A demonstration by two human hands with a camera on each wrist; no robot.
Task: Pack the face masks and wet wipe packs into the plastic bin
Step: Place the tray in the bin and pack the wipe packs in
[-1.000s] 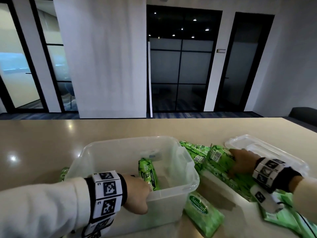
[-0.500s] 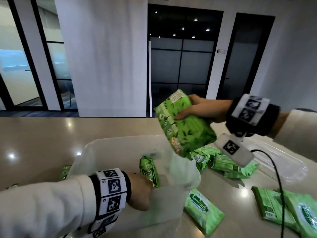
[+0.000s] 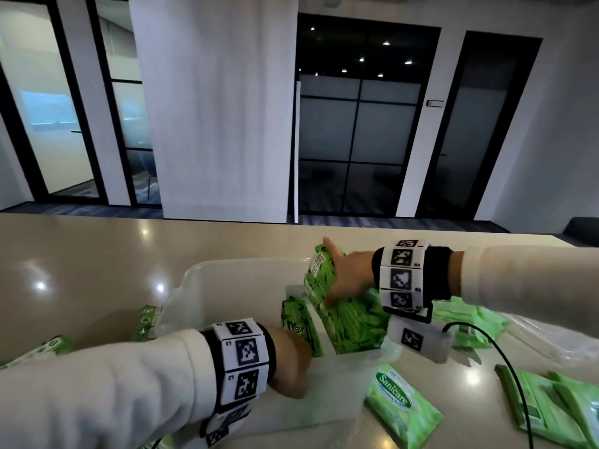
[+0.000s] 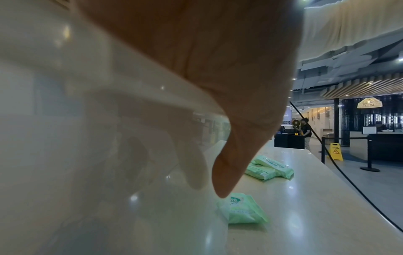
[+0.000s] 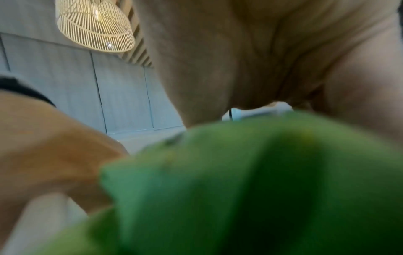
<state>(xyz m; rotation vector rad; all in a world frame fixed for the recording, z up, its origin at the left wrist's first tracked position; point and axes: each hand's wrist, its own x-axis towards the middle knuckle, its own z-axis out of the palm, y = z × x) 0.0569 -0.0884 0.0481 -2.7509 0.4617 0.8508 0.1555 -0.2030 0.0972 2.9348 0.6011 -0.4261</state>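
Two hands: we see both at work on the clear plastic bin [image 3: 233,280] on the beige table [image 3: 81,254].
Right hand: our right hand [image 3: 348,280] grips a big green pack [image 3: 353,322], fingers along its top edge and thumb on its near face; in the right wrist view the same pack [image 5: 250,189] is a green blur under the palm [image 5: 250,60].
Held pack: it is tilted, its lower part inside the bin at the right end, its upper corner above the rim.
Left hand: our left hand [image 3: 291,361] clasps the near wall of the bin, thumb outside and fingers curled over the rim inside; the left wrist view shows the thumb [image 4: 235,163] against the cloudy wall [image 4: 98,138].
Inside the bin: a smaller green pack [image 3: 299,325] stands on edge just left of the held one.
Right of the bin: a wet wipe pack [image 3: 402,406] lies flat just beside the near corner; more green packs [image 3: 547,406] lie farther right, and a heap [image 3: 470,322] sits behind the wrist.
Left of the bin: other green packs [image 3: 146,322] lie on the table.
Lid: a clear lid [image 3: 551,345] rests at the far right.
Cable: a black cable [image 3: 518,384] runs from the right wrist across the packs.
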